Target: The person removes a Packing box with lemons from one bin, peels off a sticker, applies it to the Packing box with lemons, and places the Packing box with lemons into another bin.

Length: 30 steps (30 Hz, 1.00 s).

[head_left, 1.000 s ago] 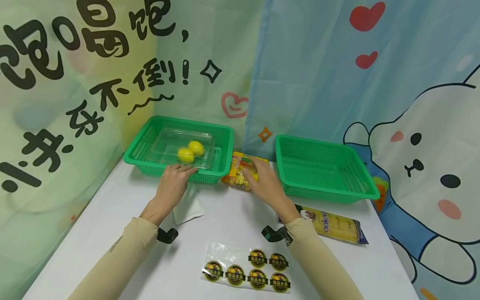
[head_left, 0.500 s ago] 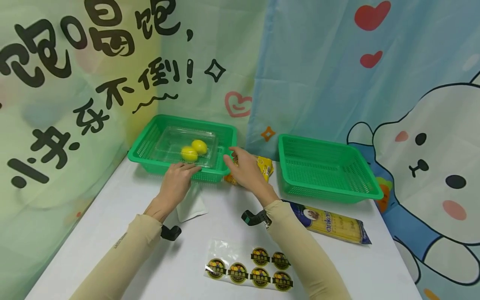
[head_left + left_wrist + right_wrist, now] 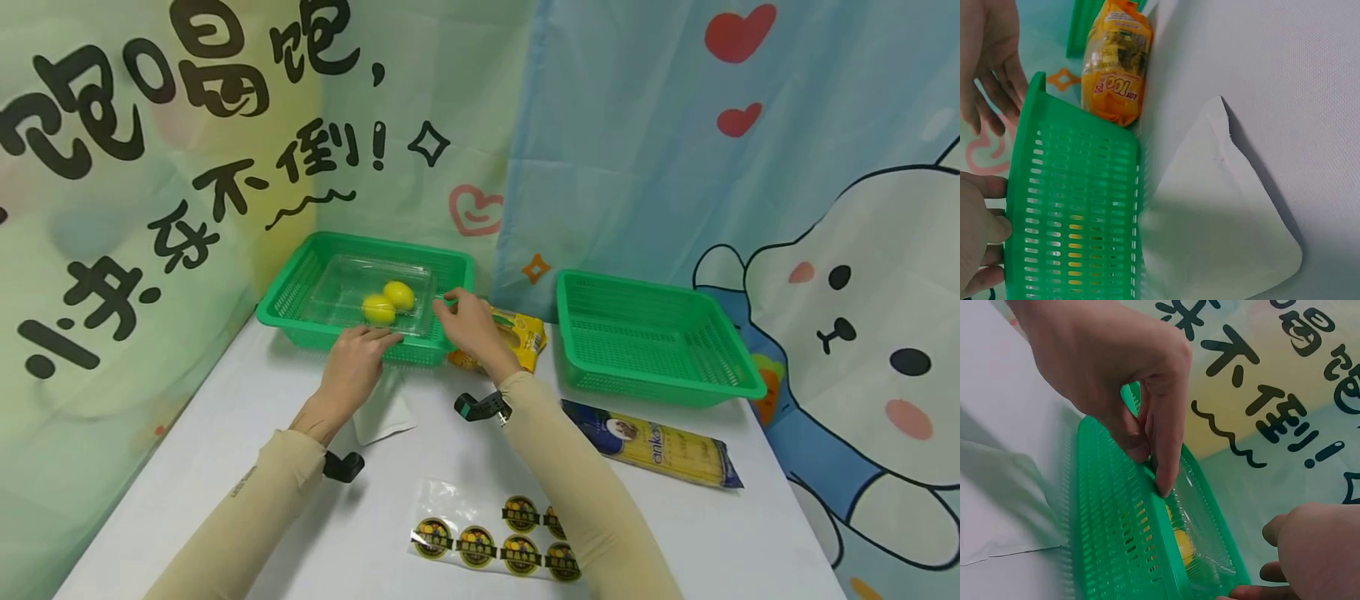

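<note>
My left hand [image 3: 351, 367] pinches the front rim of the left green basket [image 3: 288, 312], thumb outside and fingers over the edge, as the right wrist view shows. In that basket lies a clear plastic box [image 3: 337, 287] with two lemons [image 3: 379, 309] showing through it. My right hand [image 3: 472, 329] hovers at the basket's right end, fingers loosely bent and holding nothing, by the box's right edge. In the left wrist view its fingers [image 3: 999, 100] hang apart from the rim. Below it sits a yellow-orange food packet [image 3: 528, 340], partly hidden by the hand.
Another green basket [image 3: 660, 333] stands at the right. A spaghetti pack [image 3: 660, 446] lies before it. A clear sheet of round stickers [image 3: 476, 546] is at the front, partly behind the right sleeve. A white paper-like piece [image 3: 1222, 212] lies against the left basket. Printed curtains hang behind.
My right hand has moved left from over the yellow-orange packet to the right end of the left basket. My left hand stays at the basket's front rim.
</note>
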{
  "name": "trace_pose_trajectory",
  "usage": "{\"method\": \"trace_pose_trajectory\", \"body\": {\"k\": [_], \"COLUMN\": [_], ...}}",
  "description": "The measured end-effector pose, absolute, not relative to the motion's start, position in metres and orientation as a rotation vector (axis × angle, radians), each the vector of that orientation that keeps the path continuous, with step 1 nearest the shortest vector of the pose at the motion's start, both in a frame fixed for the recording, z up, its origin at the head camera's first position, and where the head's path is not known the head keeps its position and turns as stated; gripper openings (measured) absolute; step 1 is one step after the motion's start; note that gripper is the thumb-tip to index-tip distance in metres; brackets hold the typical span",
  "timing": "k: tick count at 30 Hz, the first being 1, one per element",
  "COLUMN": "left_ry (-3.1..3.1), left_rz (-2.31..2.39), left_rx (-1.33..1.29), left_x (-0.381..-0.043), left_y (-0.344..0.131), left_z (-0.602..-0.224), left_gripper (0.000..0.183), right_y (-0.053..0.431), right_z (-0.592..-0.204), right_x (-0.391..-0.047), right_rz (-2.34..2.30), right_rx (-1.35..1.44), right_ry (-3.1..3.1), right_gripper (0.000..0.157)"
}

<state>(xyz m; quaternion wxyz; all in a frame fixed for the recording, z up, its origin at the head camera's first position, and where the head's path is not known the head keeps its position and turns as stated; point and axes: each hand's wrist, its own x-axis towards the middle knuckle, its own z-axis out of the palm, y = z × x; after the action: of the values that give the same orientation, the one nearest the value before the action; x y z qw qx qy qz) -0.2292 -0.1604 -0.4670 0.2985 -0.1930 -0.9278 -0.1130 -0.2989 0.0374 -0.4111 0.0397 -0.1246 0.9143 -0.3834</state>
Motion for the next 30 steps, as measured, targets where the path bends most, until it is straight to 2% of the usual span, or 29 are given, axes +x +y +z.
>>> {"method": "trace_pose_trajectory", "body": {"k": [12,30], "left_ry": [-2.492,-2.523], "left_rz": [-0.320,-0.314], "left_rx": [-0.511,-0.498], "left_x": [-0.229,-0.230], "left_y": [-0.158,-0.160], "left_z": [-0.465,-0.461], "left_gripper": [0.046,0.045], "right_y": [0.020,-0.010], "right_z": [-0.416,-0.431], "right_x": [-0.321,-0.352], "right_rz": [-1.201,-1.156], "right_rx": [-0.185,-0.111], "right_ry": [2.769,2.775], "right_gripper": [0.055,0.055]}}
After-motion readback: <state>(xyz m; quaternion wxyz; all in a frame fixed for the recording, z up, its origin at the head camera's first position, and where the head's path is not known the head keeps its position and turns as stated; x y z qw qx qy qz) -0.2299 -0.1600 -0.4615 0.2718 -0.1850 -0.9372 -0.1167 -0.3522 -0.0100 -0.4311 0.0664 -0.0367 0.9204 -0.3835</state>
